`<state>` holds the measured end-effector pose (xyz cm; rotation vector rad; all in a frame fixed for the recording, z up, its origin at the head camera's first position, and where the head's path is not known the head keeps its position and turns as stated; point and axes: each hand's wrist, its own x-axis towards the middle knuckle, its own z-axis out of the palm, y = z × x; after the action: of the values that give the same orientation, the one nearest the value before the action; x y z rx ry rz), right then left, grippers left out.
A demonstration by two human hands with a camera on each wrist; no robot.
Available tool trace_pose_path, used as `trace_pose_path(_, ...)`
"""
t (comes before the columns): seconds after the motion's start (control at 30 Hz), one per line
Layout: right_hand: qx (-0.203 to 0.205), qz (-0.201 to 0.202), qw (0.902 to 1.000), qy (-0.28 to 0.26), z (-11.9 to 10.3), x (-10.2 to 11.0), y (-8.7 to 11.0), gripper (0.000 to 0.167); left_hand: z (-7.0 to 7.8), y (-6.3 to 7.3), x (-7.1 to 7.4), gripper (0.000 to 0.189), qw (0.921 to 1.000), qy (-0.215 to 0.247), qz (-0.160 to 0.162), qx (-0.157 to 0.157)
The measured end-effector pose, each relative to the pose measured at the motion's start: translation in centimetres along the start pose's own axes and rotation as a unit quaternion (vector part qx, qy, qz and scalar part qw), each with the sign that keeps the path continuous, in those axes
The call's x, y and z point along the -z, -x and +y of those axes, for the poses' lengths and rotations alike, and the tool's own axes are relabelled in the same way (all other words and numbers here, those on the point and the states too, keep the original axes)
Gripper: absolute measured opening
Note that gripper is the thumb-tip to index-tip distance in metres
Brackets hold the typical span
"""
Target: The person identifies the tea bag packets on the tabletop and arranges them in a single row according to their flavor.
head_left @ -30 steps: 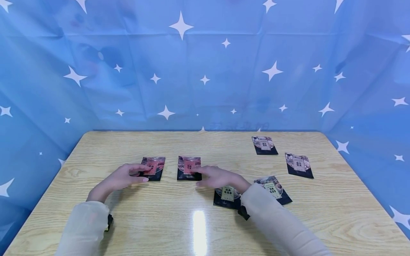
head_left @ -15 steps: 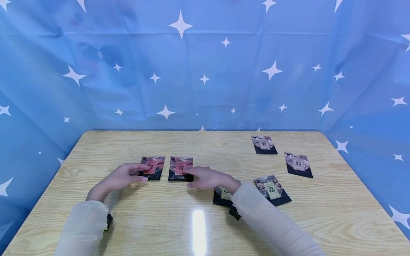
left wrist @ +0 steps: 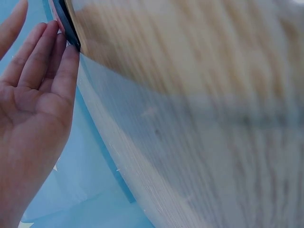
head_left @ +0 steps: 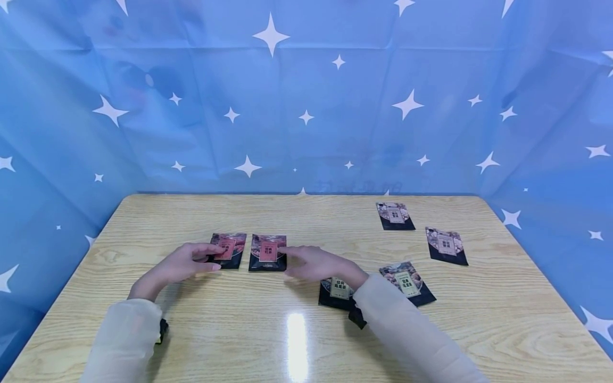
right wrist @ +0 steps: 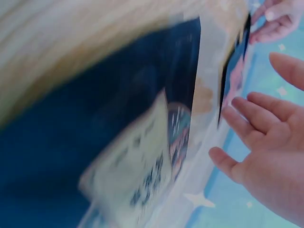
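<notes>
Noted left red packet (head_left: 233, 254) and right red packet (head_left: 266, 253) lying flat on the table (head_left: 230, 324), side by side, narrowly apart. Found left hand (head_left: 184, 262) with fingers extended, fingertips at the left part of left red packet; clamped on nothing. Found right hand (head_left: 317, 264) likewise loose, index tip at the right edge of right red packet; unable to tell how firmly touching.

Judged both light, thin and pliable, likely to slide readily, apt to crease rather than break. Recommend pressing lightly with flat fingertips, or pinching a side edge; avoid squeezing the middle.

Classed as pouches, apparently sealed; unable to see inside, presumed tea from printing. Recorded also, farther right, left green packet (head_left: 339, 290), right green packet (head_left: 407, 285), upper purple packet (head_left: 395, 216) and lower purple packet (head_left: 447, 246); likewise unable to see inside.
</notes>
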<state>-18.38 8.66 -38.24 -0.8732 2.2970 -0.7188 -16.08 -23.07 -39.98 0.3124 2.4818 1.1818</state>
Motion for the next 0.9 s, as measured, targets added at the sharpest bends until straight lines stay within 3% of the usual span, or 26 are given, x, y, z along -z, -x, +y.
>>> trace_pose_path(0.4,0.028,0.028,0.999,-0.021,3.3,2.3,5.2,0.05,-0.2,-0.1,-0.1,0.056,1.0,0.0,0.001,-0.002)
trace_pose_path(0.67,-0.003,0.015,0.9995,-0.028,4.6,2.7,8.7,0.051,-0.3,0.0,0.0,0.058,0.9999,0.015,-0.006,-0.005)
trace_pose_path(0.9,0.0,0.022,0.9995,-0.023,5.5,2.5,11.0,0.05,-0.4,0.0,0.0,0.057,0.9998,0.016,-0.006,-0.013)
